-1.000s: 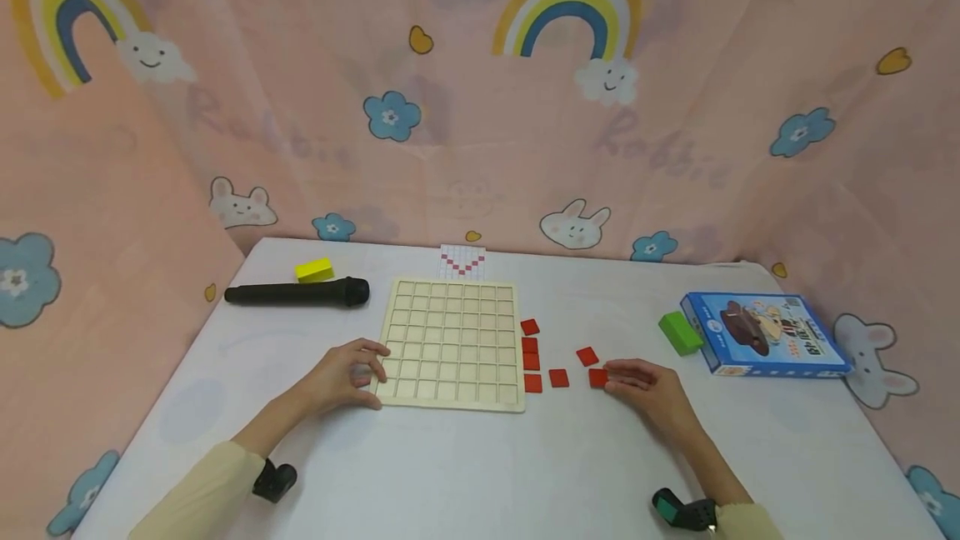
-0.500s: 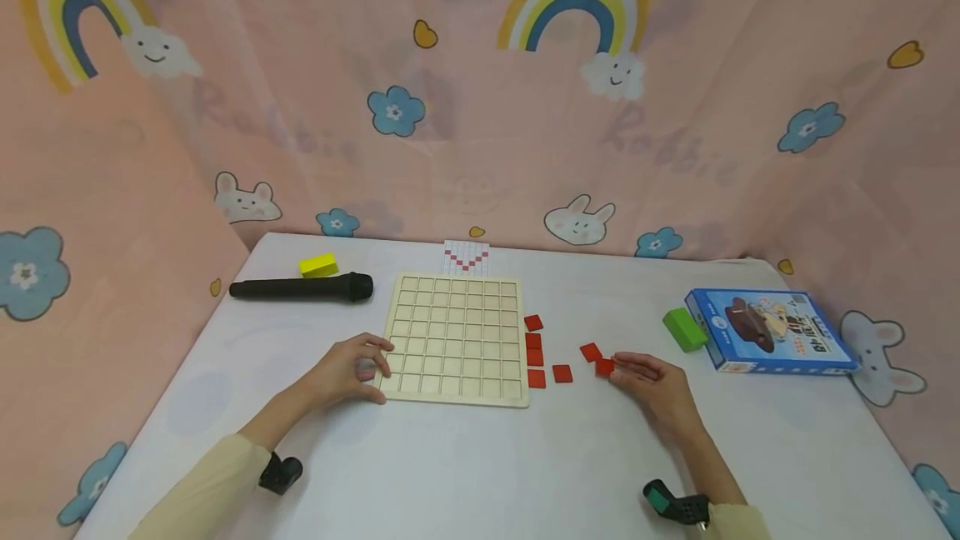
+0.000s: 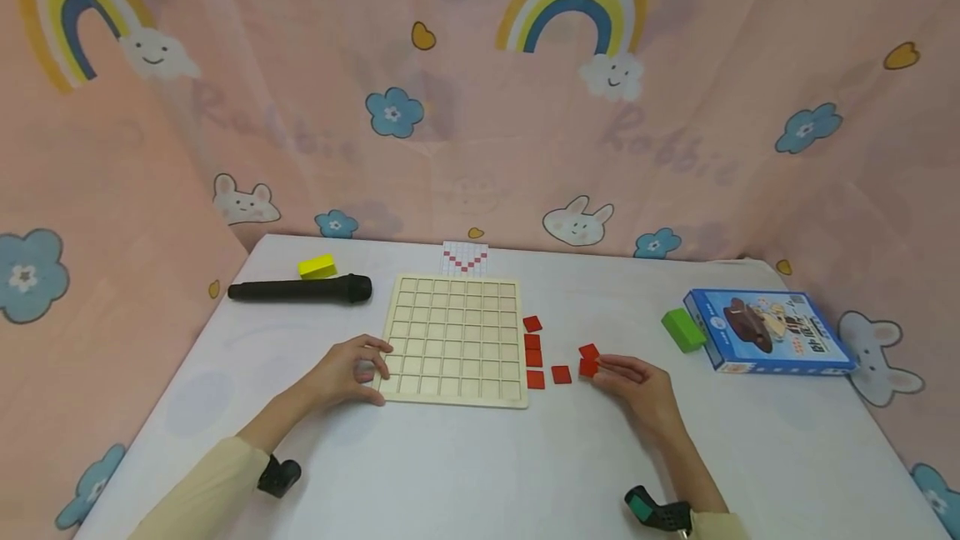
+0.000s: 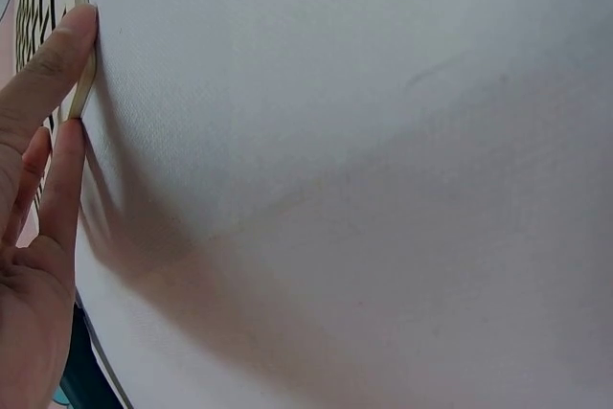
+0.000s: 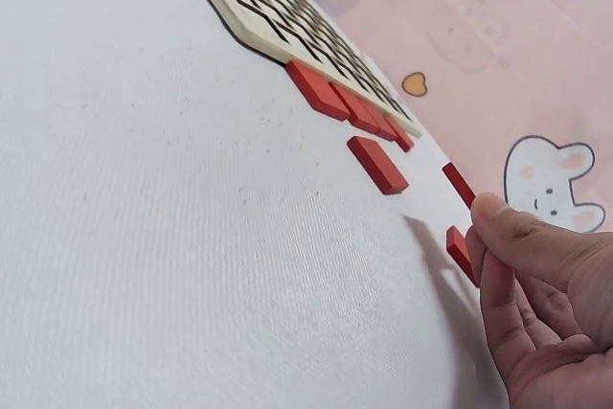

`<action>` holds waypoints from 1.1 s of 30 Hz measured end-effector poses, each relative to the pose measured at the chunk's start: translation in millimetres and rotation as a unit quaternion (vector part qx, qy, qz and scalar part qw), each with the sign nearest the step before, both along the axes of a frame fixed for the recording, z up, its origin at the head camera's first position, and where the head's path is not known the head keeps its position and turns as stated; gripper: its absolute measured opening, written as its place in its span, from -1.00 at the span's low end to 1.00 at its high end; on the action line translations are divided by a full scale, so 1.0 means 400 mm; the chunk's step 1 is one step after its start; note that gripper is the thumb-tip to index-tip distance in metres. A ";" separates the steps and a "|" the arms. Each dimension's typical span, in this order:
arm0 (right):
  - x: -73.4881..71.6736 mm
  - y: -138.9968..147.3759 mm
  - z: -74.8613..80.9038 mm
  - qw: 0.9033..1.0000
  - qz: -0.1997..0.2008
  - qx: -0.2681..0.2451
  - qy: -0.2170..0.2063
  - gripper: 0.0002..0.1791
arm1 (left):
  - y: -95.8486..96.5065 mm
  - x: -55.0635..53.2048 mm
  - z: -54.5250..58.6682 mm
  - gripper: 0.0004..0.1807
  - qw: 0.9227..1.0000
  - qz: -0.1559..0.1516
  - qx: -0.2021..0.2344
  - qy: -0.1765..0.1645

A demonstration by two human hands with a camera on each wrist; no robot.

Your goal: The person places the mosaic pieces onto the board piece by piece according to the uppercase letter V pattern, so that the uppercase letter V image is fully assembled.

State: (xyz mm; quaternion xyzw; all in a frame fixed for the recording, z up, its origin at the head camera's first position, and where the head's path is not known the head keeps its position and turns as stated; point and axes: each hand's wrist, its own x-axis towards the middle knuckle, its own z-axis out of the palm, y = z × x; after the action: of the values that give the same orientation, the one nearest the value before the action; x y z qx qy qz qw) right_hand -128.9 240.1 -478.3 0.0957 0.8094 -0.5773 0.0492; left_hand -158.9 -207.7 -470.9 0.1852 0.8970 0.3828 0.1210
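A pale wooden grid board [image 3: 453, 348] lies flat on the table, its squares bare. My left hand [image 3: 348, 371] grips the board's near left corner, thumb and fingertips on its edge, as the left wrist view [image 4: 43, 198] also shows. On the other side, my right hand [image 3: 645, 394] pinches a small red square tile [image 5: 459, 185] between thumb and fingertips, raised off the table. Just behind it lies another red tile [image 3: 588, 350]. Several red tiles [image 3: 533, 358] line the board's right edge, and one loose tile [image 3: 561, 374] sits a little apart from them.
A pattern card [image 3: 465, 259] with a red V lies behind the board. At the back left are a black microphone [image 3: 300, 289] and a yellow block [image 3: 317, 266]. A green block [image 3: 683, 330] touches a blue box [image 3: 770, 332] on the right. Patterned cloth walls surround the table.
My right hand has picked up the nearest red tile and moved it slightly left, toward the board. The left hand stays on the board's corner.
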 end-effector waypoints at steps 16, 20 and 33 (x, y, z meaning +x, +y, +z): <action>-0.017 -0.100 -0.016 0.999 0.000 -0.032 0.014 -0.60 | -0.001 0.006 0.004 -0.71 1.000 -0.002 0.016 -0.006; -0.022 -0.130 -0.017 0.998 0.003 -0.053 0.019 -0.60 | 0.001 0.008 0.005 -0.70 0.999 -0.008 0.031 -0.003; -0.038 -0.220 -0.014 0.998 0.016 -0.046 0.036 -0.67 | 0.002 0.010 0.003 -0.70 0.999 -0.005 0.032 -0.001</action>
State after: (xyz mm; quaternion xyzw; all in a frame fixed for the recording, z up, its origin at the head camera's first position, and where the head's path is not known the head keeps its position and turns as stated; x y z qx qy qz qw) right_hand -144.1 152.2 -484.0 0.0597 0.7849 -0.6158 0.0329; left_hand -154.9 -206.9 -469.6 0.1932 0.8830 0.4111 0.1183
